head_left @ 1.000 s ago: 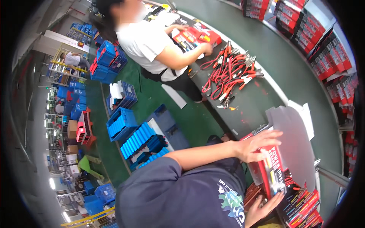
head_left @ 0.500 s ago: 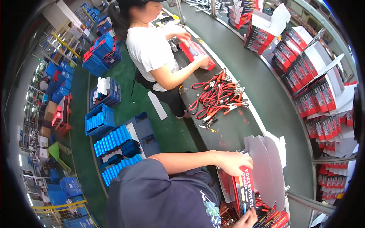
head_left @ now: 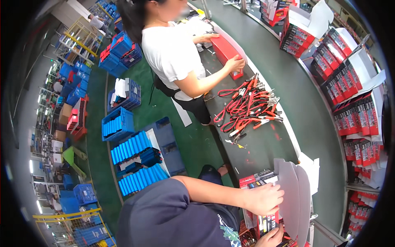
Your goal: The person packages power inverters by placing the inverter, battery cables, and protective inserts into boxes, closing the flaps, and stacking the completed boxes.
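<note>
A long red-and-black printed cardboard box (head_left: 267,223) stands at the near end of the bench, among similar boxes at an open carton. My left hand (head_left: 263,199) lies over its upper end, fingers bent around the edge beside the carton's grey flaps (head_left: 291,197). Lower down, my right hand (head_left: 271,237) grips the same box, thumb along its side. Another red-and-black box (head_left: 257,180) shows just beyond my left wrist. The inside of the carton is mostly hidden by my hands and the flaps.
Red and black clamp cables (head_left: 247,108) lie heaped on the bench. Beyond them a co-worker in a white shirt (head_left: 173,53) holds a red box (head_left: 228,51). Opened cartons of boxes (head_left: 341,74) line the right. Blue crates (head_left: 118,124) stand on the green floor.
My left hand has moved down along the box and covers more of it. Another box beyond my wrist has come into sight. The co-worker's red box is turned differently.
</note>
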A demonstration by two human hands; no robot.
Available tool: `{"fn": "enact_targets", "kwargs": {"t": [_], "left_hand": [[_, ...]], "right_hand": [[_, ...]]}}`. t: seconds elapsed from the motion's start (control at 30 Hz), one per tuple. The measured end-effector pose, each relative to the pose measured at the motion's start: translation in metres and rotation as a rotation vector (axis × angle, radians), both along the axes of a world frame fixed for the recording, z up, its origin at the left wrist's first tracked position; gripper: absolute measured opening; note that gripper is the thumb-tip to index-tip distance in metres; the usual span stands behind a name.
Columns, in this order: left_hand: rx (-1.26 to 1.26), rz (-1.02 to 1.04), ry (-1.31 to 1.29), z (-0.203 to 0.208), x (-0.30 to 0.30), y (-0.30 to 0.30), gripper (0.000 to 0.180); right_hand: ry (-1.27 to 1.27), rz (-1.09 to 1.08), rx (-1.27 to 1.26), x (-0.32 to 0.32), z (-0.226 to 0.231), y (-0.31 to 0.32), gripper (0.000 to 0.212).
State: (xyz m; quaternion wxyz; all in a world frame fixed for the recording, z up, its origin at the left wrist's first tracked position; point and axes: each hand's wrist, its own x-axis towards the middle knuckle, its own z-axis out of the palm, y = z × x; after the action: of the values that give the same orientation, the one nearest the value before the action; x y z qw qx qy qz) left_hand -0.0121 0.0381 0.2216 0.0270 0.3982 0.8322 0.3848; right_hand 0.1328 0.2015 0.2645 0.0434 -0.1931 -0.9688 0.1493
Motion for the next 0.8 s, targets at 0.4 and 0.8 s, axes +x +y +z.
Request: {"fn": "enact_targets", "kwargs": {"t": [0.4,0.8], "left_hand": [[0.126,-0.004,-0.092,-0.004,0.0,-0.007,0.022],[0.09,0.46,-0.975,-0.005,0.027,-0.077,0.049]], "right_hand": [[0.221,-0.167,0.084,0.009,-0.005,-0.014,0.018],[0.155,-0.722,-1.607,0.129,-0.055,-0.006,0.058]]}}
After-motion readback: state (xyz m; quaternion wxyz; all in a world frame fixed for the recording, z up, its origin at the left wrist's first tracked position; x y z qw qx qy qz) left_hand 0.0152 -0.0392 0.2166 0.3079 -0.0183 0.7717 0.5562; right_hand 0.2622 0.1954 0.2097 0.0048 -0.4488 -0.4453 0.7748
